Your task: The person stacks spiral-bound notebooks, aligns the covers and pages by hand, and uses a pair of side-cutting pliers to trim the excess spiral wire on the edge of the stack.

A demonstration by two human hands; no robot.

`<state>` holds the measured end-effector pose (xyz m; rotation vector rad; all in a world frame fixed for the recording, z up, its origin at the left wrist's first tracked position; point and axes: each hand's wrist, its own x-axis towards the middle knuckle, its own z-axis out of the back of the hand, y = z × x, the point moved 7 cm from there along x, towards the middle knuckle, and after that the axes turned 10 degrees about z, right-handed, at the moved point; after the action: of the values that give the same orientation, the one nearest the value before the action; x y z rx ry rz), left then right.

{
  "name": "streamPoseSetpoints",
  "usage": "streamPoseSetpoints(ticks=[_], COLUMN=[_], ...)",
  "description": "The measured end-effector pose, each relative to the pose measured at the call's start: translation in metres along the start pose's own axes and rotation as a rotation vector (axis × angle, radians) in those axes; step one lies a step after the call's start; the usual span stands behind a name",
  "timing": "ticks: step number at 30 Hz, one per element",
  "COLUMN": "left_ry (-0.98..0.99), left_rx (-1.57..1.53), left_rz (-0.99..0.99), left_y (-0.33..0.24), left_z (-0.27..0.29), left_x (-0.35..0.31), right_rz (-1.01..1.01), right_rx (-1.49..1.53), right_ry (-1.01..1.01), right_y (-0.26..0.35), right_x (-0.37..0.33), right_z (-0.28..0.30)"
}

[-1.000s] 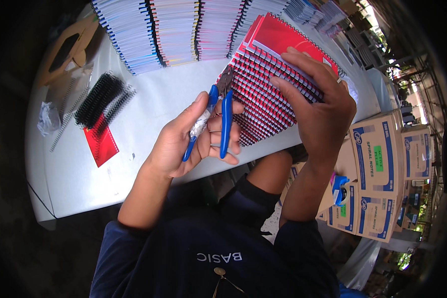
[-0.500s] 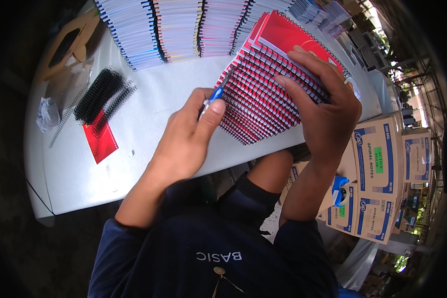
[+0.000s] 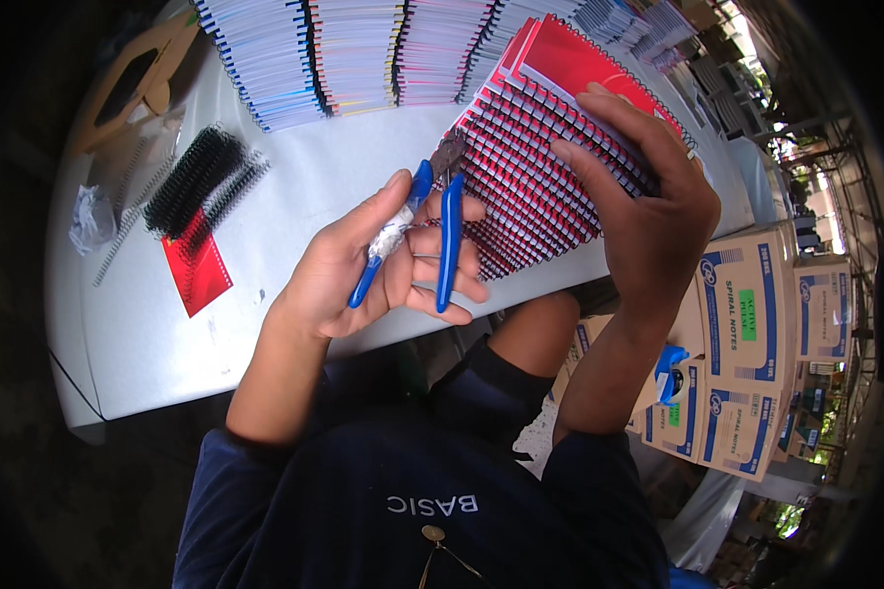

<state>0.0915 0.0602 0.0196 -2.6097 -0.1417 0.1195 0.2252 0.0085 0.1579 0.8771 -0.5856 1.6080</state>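
Observation:
My left hand [image 3: 326,257] lies palm up with its fingers curled around blue-handled wire cutters [image 3: 450,245]. The handles are spread apart, and whitish tape wraps one of them. The dark jaws point away from me, at the left edge of a stack of red spiral notebooks [image 3: 525,182]. Black coil bindings on the stack face me in many rows. My right hand [image 3: 663,201] grips the upper right of the stack, thumb on the coils and fingers over a red cover. Its fingertips are partly out of sight.
Tall rows of coil-bound books [image 3: 354,59] line the table's far side. Loose black coils [image 3: 196,182] lie on a red cover [image 3: 201,280] at left, near crumpled plastic [image 3: 92,221] and an open cardboard box [image 3: 133,88]. Cartons [image 3: 746,314] and a blue tape dispenser [image 3: 670,375] are at right.
My left hand has turned palm up, and the cutters' handles have spread apart. The jaws have drawn back slightly from the coils. My right hand stays on the stack, shifted slightly.

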Motion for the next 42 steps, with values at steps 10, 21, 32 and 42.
streamPoseSetpoints(ticks=[10, 21, 32, 42], left_ry=[-0.482, -0.176, -0.659, -0.357], left_rx=[0.622, 0.255, 0.824, 0.206], left_rz=[-0.139, -0.049, 0.036, 0.057], left_y=[-0.002, 0.009, -0.006, 0.011], left_z=[0.016, 0.030, 0.029, 0.024], left_x=[-0.006, 0.001, -0.017, -0.011], right_rz=[0.006, -0.012, 0.000, -0.002], right_rx=[-0.011, 0.005, 0.003, 0.038], right_ry=[0.003, 0.028, 0.080, -0.007], right_y=[0.001, 0.000, 0.006, 0.001], right_x=[-0.001, -0.002, 0.000, 0.000], right_z=[0.000, -0.002, -0.001, -0.001])
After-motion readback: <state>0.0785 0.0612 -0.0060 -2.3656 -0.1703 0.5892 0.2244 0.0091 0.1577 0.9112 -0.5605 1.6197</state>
